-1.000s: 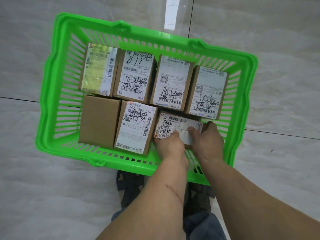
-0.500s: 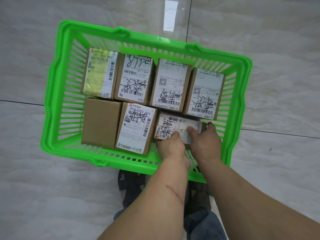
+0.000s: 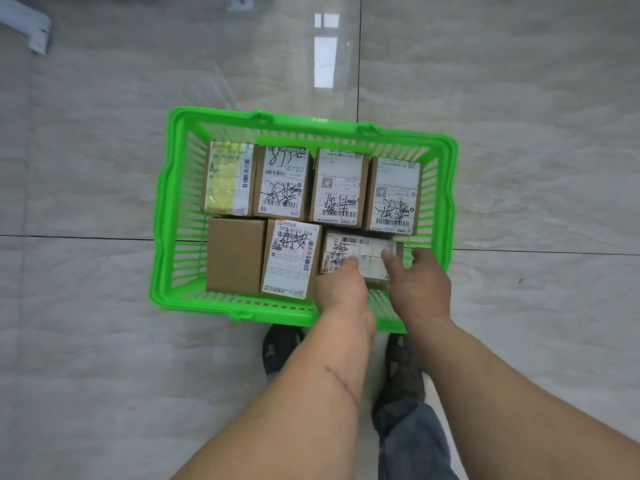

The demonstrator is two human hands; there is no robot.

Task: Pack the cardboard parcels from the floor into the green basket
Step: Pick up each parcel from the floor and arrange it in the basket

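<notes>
I am looking straight down at a green basket (image 3: 166, 237) sitting on a pale tiled floor (image 3: 86, 341). Inside it, cardboard parcels are packed in two rows. The far row holds four boxes side by side, each with a white shipping label facing up: the far-left box (image 3: 228, 180) has a yellowish label, and the next three (image 3: 284, 183) (image 3: 341, 187) (image 3: 394, 197) carry barcodes and black scrawled handwriting. The near row starts at the left with a plain brown box (image 3: 235, 254) showing no label, then a labelled box (image 3: 289, 259) touching it.

The last parcel (image 3: 360, 252) lies in the near right corner of the basket, its long side across, just beside the labelled box and close under the far row. Both my hands are on it. My left hand (image 3: 341, 289) grips its near left edge, thumb on top of the label, the other fingers hidden underneath. My right hand (image 3: 417, 282) holds the right end, thumb pressed onto the label and fingers curled around the far side; I cannot tell how firmly they close.

Below the basket I see my bare forearms, dark sandals (image 3: 280, 348) on the floor, and a blue trouser leg (image 3: 412, 441). A pale object (image 3: 27, 26) sits at the top left corner, too cropped to identify.
</notes>
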